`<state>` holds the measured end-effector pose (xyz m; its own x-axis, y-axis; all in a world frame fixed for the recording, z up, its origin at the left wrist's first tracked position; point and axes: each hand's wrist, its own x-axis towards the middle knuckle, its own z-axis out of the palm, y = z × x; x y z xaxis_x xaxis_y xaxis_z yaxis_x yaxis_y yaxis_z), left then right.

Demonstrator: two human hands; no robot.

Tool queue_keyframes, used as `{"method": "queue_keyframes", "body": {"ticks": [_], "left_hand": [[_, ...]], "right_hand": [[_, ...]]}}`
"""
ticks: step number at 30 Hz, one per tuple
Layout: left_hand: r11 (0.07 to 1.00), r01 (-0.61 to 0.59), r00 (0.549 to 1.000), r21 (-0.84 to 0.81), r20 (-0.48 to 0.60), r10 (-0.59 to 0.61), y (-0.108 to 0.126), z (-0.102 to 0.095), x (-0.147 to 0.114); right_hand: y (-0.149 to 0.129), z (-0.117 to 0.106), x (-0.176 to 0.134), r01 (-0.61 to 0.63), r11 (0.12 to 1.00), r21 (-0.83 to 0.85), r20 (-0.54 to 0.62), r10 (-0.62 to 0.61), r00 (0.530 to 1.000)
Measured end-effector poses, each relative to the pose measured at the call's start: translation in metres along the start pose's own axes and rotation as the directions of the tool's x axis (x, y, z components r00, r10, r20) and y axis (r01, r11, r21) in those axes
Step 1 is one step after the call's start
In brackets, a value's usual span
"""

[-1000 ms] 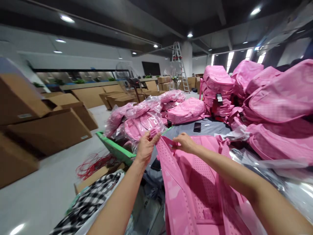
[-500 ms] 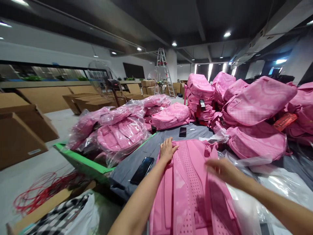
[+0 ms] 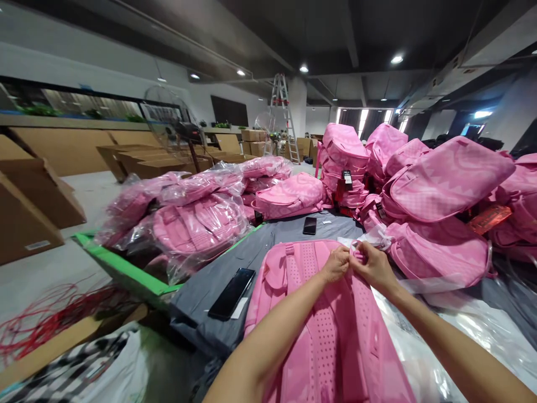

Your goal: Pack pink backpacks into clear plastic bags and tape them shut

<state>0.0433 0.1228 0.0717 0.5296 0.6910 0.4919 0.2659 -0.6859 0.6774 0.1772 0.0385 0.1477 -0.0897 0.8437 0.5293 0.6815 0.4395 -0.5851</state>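
Note:
A pink backpack (image 3: 342,336) lies in front of me with its back panel and shoulder straps facing up. Near its top right corner, my left hand (image 3: 337,264) is closed in a pinch on the backpack strap. Right beside it, my right hand (image 3: 373,267) also pinches that strap, where a small pink loop stands up between the fingers. The two hands almost touch. Exactly what lies between the fingertips is partly hidden.
Pink backpacks in clear plastic (image 3: 201,224) fill a green-edged bin (image 3: 138,277) at left. Unwrapped pink backpacks (image 3: 451,179) are piled at right. Two phones, one near (image 3: 232,293) and one farther phone (image 3: 309,225), lie on the grey cover. Clear plastic bags (image 3: 474,324) spread at right.
My left hand has moved right from the backpack's top left edge to the strap. My right hand, blurred before, has come up and closed on the strap beside it.

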Motion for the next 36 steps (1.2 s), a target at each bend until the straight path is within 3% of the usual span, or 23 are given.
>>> {"method": "queue_keyframes", "body": {"ticks": [3,6,10,13,15,17,19,20,22,25,28,31,32,34,36], "left_hand": [[1.0,-0.001,1.0,-0.009,0.027,0.001,-0.005,0.009,-0.007],[1.0,0.012,1.0,-0.006,0.026,-0.012,-0.002,0.01,-0.009],[0.999,0.037,0.999,0.002,0.006,-0.037,0.02,-0.003,-0.015],[0.995,0.058,0.981,0.082,-0.19,-0.042,0.053,-0.024,-0.029],[0.979,-0.007,0.953,0.204,-0.297,0.069,0.075,-0.038,-0.035],[0.95,-0.095,0.968,0.297,-0.195,0.158,0.092,-0.048,-0.033],[0.943,-0.105,0.993,0.317,-0.023,0.118,0.102,-0.055,-0.029],[0.943,-0.071,0.997,0.324,0.011,0.072,0.105,-0.057,-0.028],[0.933,-0.007,1.0,0.36,-0.01,0.011,0.11,-0.058,-0.032],[0.917,0.145,0.986,0.373,-0.132,-0.102,0.121,-0.058,-0.056],[0.913,0.315,0.948,0.258,-0.134,-0.289,0.142,-0.05,-0.098],[0.906,0.409,0.912,-0.112,0.023,-0.409,0.17,-0.03,-0.149],[0.833,0.456,0.884,-0.314,0.049,-0.465,0.178,-0.02,-0.165],[0.573,0.507,0.782,-0.644,0.064,-0.62,0.193,-0.001,-0.194],[0.351,0.532,0.668,-0.771,0.128,-0.733,0.203,0.012,-0.216]], "right_hand": [[-0.026,-0.007,-0.03,0.086,0.996,0.013,0.014,-0.086,0.996],[-0.046,-0.02,-0.044,0.128,0.991,0.035,-0.047,-0.127,0.991],[-0.046,-0.047,-0.035,0.029,0.99,0.139,-0.067,-0.02,0.998],[-0.035,-0.064,-0.023,-0.054,0.988,0.142,0.041,0.049,0.998],[-0.033,-0.068,-0.017,-0.055,0.988,0.142,0.128,0.036,0.991],[-0.039,-0.068,-0.01,-0.021,0.984,0.177,0.191,-0.013,0.981],[-0.049,-0.068,-0.002,0.008,0.974,0.226,0.221,-0.059,0.973],[-0.053,-0.068,0.002,0.002,0.966,0.259,0.244,-0.067,0.968],[-0.057,-0.072,0.009,-0.05,0.937,0.347,0.306,-0.063,0.95],[-0.047,-0.073,0.021,-0.08,0.89,0.449,0.34,-0.087,0.937],[-0.025,-0.06,0.039,0.046,0.931,0.362,0.214,-0.132,0.968],[-0.005,-0.028,0.061,0.108,0.993,0.05,0.16,-0.115,0.98],[-0.001,-0.015,0.066,0.112,0.992,-0.061,0.187,-0.099,0.977],[0.005,0.014,0.073,0.14,0.967,-0.211,0.268,-0.08,0.96],[0.009,0.041,0.072,0.178,0.949,-0.261,0.33,-0.086,0.94]]}}
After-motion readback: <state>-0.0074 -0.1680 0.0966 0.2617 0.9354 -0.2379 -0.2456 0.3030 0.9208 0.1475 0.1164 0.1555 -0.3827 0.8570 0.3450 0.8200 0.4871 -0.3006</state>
